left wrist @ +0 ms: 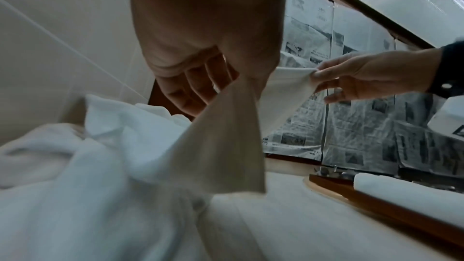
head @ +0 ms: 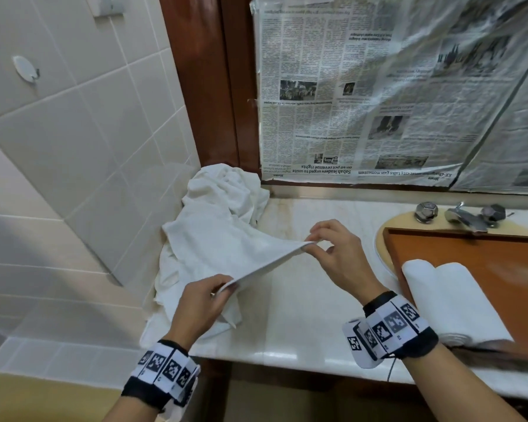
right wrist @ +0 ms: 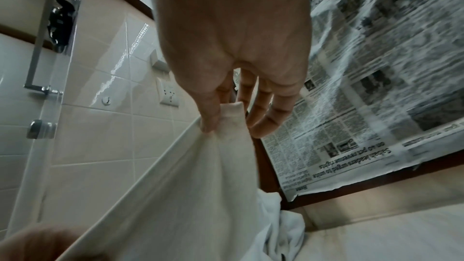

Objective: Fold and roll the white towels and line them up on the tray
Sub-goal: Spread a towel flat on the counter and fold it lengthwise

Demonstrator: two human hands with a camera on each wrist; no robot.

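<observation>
A white towel (head: 226,251) is stretched above the counter between my two hands. My left hand (head: 223,289) pinches its near corner, and in the left wrist view the cloth (left wrist: 226,146) hangs from that hand (left wrist: 241,80). My right hand (head: 313,240) pinches the far corner between thumb and forefinger, its other fingers spread; the right wrist view shows the towel (right wrist: 180,195) dropping from that pinch (right wrist: 223,118). A heap of loose white towels (head: 223,190) lies in the counter's back left corner. Two rolled white towels (head: 451,300) lie on the brown wooden tray (head: 485,254) at the right.
The tray sits over a sink (head: 384,239) with a chrome tap (head: 461,214) behind it. Newspaper (head: 378,86) covers the wall above the pale marble counter (head: 302,315). A tiled wall (head: 73,132) closes the left side.
</observation>
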